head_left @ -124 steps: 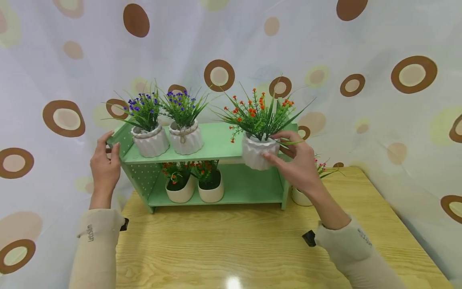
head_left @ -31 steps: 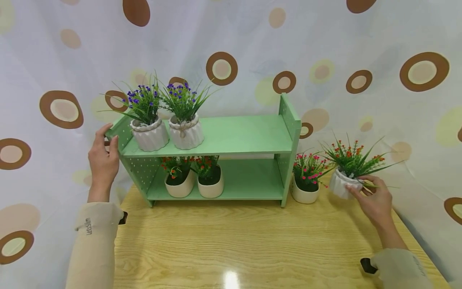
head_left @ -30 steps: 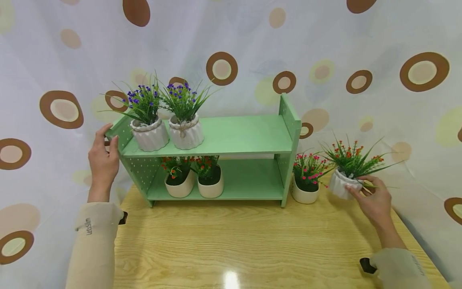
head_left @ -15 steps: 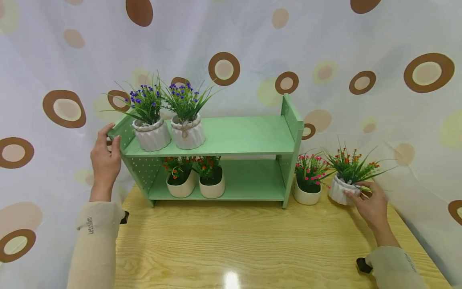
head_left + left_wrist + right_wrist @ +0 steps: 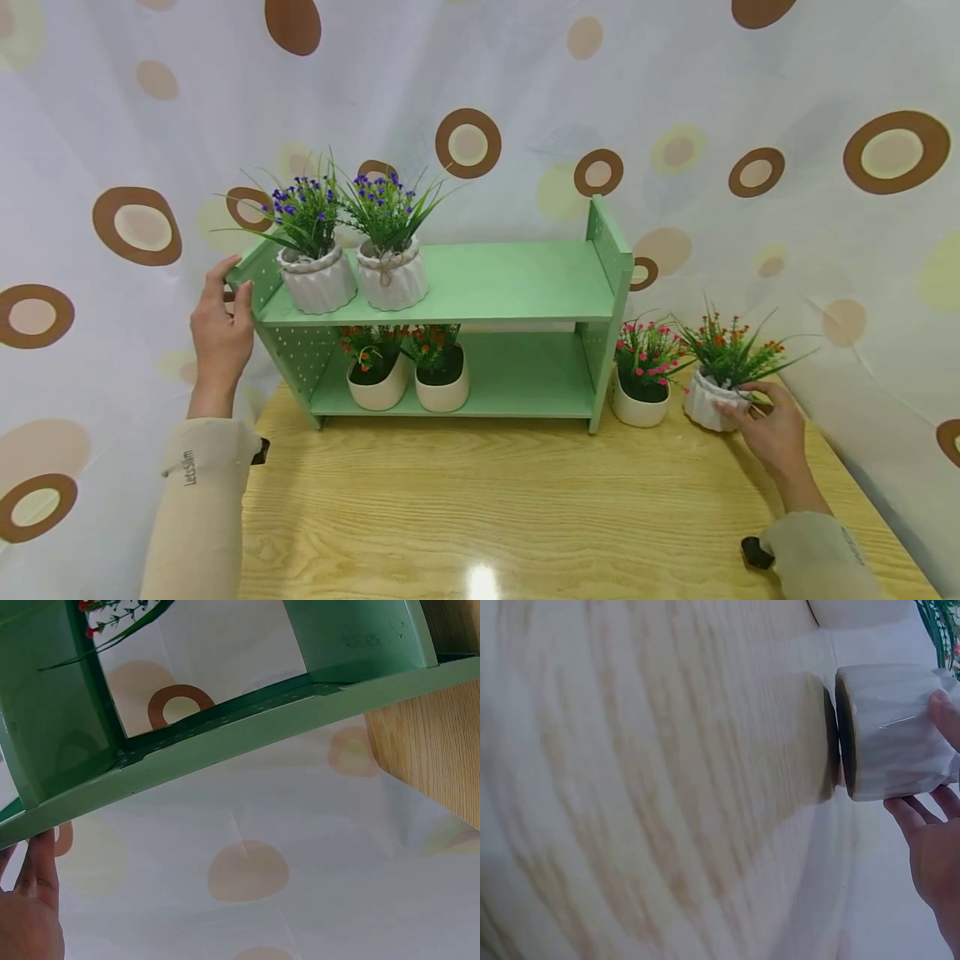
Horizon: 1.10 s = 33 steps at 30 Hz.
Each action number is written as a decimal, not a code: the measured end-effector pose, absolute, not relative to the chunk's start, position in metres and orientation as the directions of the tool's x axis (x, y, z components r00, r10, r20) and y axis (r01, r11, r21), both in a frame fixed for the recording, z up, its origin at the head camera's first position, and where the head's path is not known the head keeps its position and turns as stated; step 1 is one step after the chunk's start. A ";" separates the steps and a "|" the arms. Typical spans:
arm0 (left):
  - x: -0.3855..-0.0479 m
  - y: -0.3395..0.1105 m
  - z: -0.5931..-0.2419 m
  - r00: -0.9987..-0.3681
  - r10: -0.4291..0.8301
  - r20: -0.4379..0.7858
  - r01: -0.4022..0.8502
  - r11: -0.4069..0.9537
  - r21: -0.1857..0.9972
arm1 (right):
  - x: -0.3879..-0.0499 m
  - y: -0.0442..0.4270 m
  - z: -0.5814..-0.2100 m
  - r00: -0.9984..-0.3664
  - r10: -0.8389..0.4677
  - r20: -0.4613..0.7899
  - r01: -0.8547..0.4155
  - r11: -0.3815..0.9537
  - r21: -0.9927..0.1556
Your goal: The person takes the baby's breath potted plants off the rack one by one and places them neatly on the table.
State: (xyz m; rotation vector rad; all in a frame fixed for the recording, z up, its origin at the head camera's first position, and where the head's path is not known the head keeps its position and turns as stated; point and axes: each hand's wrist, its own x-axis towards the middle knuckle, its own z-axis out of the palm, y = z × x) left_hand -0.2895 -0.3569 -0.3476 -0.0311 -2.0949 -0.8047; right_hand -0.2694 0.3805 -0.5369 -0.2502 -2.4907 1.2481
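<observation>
Now lower than half a second ago, the orange-flowered white pot (image 5: 707, 406) is at the table (image 5: 480, 500), beside the pink-flowered pot (image 5: 639, 408); its setting-down appears nearly complete. The right hand (image 5: 774, 429) holds it between thumb and bent fingers; the left hand (image 5: 222, 337), fingers slightly parted, grips the side of the green shelf (image 5: 517, 283). Only the right-wrist view reveals an apparent thin gap beneath the base.
</observation>
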 end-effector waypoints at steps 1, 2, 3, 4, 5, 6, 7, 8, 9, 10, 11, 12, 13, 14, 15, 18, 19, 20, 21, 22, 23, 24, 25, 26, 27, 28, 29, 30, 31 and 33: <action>-0.290 -0.357 -0.348 -0.623 -0.258 0.738 0.303 0.791 0.532 | -0.269 0.381 -0.537 -0.927 0.305 0.218 0.002 0.586 -0.810; -0.290 -0.358 -0.348 -0.623 -0.256 0.739 0.304 0.791 0.531 | -0.270 0.381 -0.538 -0.928 0.307 0.213 0.001 0.573 -0.820; -0.290 -0.358 -0.348 -0.624 -0.257 0.738 0.304 0.790 0.532 | -0.270 0.381 -0.538 -0.930 0.306 0.205 -0.001 0.554 -0.833; -0.290 -0.358 -0.348 -0.625 -0.256 0.738 0.305 0.789 0.533 | -0.269 0.382 -0.538 -0.932 0.307 0.193 0.000 0.532 -0.847; -0.290 -0.358 -0.348 -0.625 -0.256 0.737 0.307 0.788 0.534 | -0.269 0.383 -0.539 -0.935 0.306 0.178 0.001 0.505 -0.863; -0.289 -0.358 -0.348 -0.626 -0.256 0.737 0.307 0.788 0.534 | -0.268 0.384 -0.539 -0.938 0.302 0.168 -0.003 0.480 -0.877; -0.289 -0.358 -0.348 -0.625 -0.256 0.737 0.307 0.788 0.534 | -0.268 0.385 -0.540 -0.942 0.297 0.158 -0.005 0.459 -0.889; -0.289 -0.358 -0.348 -0.624 -0.258 0.737 0.307 0.787 0.535 | -0.268 0.385 -0.540 -0.945 0.293 0.146 -0.006 0.432 -0.902; -0.289 -0.358 -0.347 -0.623 -0.259 0.738 0.307 0.787 0.535 | -0.267 0.386 -0.541 -0.948 0.287 0.138 -0.010 0.408 -0.913; -0.289 -0.357 -0.347 -0.623 -0.260 0.738 0.306 0.787 0.535 | -0.267 0.386 -0.541 -0.950 0.283 0.133 -0.014 0.386 -0.922; -0.289 -0.357 -0.347 -0.622 -0.261 0.738 0.306 0.787 0.536 | -0.267 0.387 -0.541 -0.952 0.279 0.127 -0.018 0.363 -0.931; -0.289 -0.357 -0.347 -0.621 -0.261 0.739 0.306 0.787 0.536 | -0.267 0.387 -0.542 -0.953 0.276 0.128 -0.024 0.349 -0.937; -0.289 -0.357 -0.347 -0.621 -0.262 0.739 0.306 0.786 0.537 | -0.267 0.387 -0.542 -0.953 0.276 0.125 -0.027 0.334 -0.942; -0.289 -0.357 -0.347 -0.622 -0.262 0.738 0.306 0.786 0.537 | -0.267 0.387 -0.542 -0.953 0.276 0.123 -0.030 0.318 -0.948; -0.289 -0.357 -0.347 -0.622 -0.262 0.738 0.305 0.786 0.537 | -0.267 0.386 -0.542 -0.953 0.276 0.125 -0.034 0.313 -0.949; -0.289 -0.357 -0.347 -0.625 -0.261 0.736 0.302 0.789 0.536 | -0.267 0.387 -0.543 -0.953 0.279 0.120 -0.040 0.276 -0.960; -0.289 -0.357 -0.347 -0.625 -0.261 0.736 0.301 0.789 0.535 | -0.267 0.387 -0.544 -0.953 0.279 0.116 -0.045 0.250 -0.967; -0.289 -0.357 -0.347 -0.625 -0.261 0.736 0.301 0.789 0.535 | -0.267 0.387 -0.544 -0.954 0.277 0.111 -0.050 0.219 -0.974; -0.289 -0.357 -0.347 -0.625 -0.260 0.736 0.301 0.789 0.535 | -0.267 0.387 -0.544 -0.955 0.276 0.109 -0.052 0.205 -0.977; -0.289 -0.357 -0.347 -0.625 -0.260 0.737 0.303 0.789 0.535 | -0.267 0.387 -0.545 -0.956 0.277 0.100 -0.053 0.174 -0.983; -0.289 -0.357 -0.347 -0.624 -0.258 0.737 0.305 0.788 0.534 | -0.267 0.387 -0.545 -0.956 0.276 0.097 -0.052 0.168 -0.984; -0.289 -0.357 -0.347 -0.624 -0.258 0.738 0.307 0.787 0.534 | -0.267 0.386 -0.545 -0.956 0.279 0.086 -0.047 0.145 -0.988; -0.289 -0.357 -0.347 -0.624 -0.258 0.738 0.309 0.786 0.535 | -0.268 0.386 -0.545 -0.956 0.282 0.078 -0.037 0.148 -0.988; -0.289 -0.357 -0.347 -0.623 -0.258 0.738 0.309 0.786 0.536 | -0.268 0.386 -0.545 -0.956 0.284 0.071 -0.025 0.164 -0.986; -0.289 -0.357 -0.347 -0.623 -0.259 0.738 0.308 0.786 0.536 | -0.268 0.385 -0.545 -0.956 0.288 0.064 -0.008 0.191 -0.982; -0.289 -0.357 -0.347 -0.623 -0.259 0.738 0.307 0.787 0.536 | -0.268 0.385 -0.544 -0.954 0.294 0.056 0.007 0.209 -0.978; -0.289 -0.357 -0.347 -0.622 -0.259 0.739 0.307 0.787 0.535 | -0.268 0.384 -0.544 -0.954 0.296 0.051 0.024 0.246 -0.969; -0.289 -0.357 -0.347 -0.623 -0.259 0.738 0.307 0.787 0.535 | -0.268 0.384 -0.543 -0.953 0.301 0.044 0.040 0.267 -0.963; -0.289 -0.357 -0.347 -0.623 -0.258 0.738 0.308 0.787 0.535 | -0.268 0.384 -0.543 -0.951 0.306 0.042 0.055 0.303 -0.952; -0.289 -0.357 -0.348 -0.625 -0.254 0.738 0.312 0.785 0.535 | -0.266 0.384 -0.541 -0.949 0.311 0.040 0.077 0.353 -0.932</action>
